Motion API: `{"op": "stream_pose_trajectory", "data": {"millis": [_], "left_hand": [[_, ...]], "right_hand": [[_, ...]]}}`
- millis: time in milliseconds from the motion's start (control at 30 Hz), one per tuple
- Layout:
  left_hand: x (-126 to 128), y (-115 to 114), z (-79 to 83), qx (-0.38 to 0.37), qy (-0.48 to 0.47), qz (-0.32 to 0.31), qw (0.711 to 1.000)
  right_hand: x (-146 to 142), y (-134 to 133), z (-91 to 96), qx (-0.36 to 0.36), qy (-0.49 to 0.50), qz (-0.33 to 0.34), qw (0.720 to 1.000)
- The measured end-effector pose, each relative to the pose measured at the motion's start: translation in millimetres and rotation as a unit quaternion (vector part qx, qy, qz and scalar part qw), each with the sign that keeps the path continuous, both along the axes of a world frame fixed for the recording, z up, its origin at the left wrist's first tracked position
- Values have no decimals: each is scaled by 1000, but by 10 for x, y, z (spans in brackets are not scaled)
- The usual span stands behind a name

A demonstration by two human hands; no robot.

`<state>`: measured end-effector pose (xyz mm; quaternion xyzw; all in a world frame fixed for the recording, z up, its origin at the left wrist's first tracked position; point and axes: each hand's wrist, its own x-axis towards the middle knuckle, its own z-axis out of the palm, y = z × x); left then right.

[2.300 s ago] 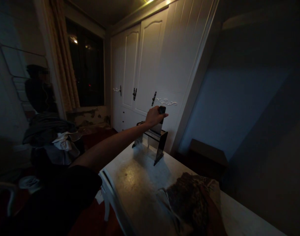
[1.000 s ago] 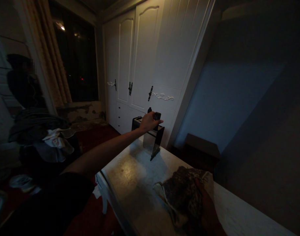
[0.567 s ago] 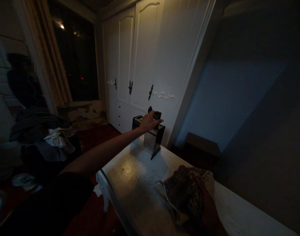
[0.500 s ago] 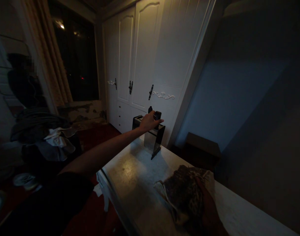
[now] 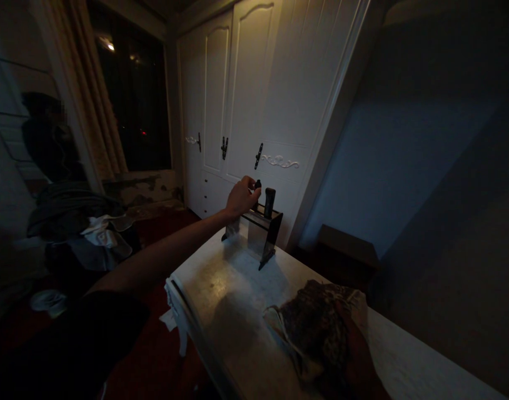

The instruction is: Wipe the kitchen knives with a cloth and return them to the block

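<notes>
At the far end of the white table (image 5: pixel 254 300) stands a small stand with see-through sides and a black frame (image 5: pixel 275 229). Two black handles stick up out of it; it may be a knife holder. My left hand (image 5: pixel 240 197) reaches across to it, fingers closed round the top of the left black handle (image 5: pixel 258 184). The right black handle (image 5: pixel 269 203) stands upright, untouched. What lies below the handles is too dark to make out. Close to me, my right hand (image 5: pixel 357 339) is closed on a bunched brown patterned cloth (image 5: pixel 317 322), resting on the tabletop.
Behind the table rises a white wardrobe (image 5: pixel 254 100) with dark handles. A dark low box (image 5: pixel 348 247) sits by the wall on the right. To the left are a heap of clothes (image 5: pixel 77 211) and a person (image 5: pixel 50 133) in dark clothing.
My left hand has shifted from the right black handle to the left one, leaving the right handle in full sight. My right hand stays on the cloth.
</notes>
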<state>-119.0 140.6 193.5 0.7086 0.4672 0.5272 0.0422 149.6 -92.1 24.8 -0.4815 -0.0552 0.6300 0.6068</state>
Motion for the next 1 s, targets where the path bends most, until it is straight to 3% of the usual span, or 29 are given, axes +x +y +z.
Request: {"op": "stream_pose_trajectory", "data": {"millis": [100, 300, 767, 900, 1000], "left_hand": [[-32, 145, -16, -54, 28, 18, 998], [-26, 305, -65, -144, 61, -7, 988], [-16, 383, 84, -104, 118, 21, 987], [-23, 407, 256, -72, 76, 11, 994], [-26, 427, 530, -46, 40, 2, 998]], "right_hand": [[-13, -8, 29, -1, -11, -6, 1000], [-22, -1, 31, 3, -2, 15, 1000], [12, 20, -59, 25, -19, 11, 999], [19, 21, -81, 13, 17, 30, 999], [-8, 11, -45, 11, 19, 23, 999]]}}
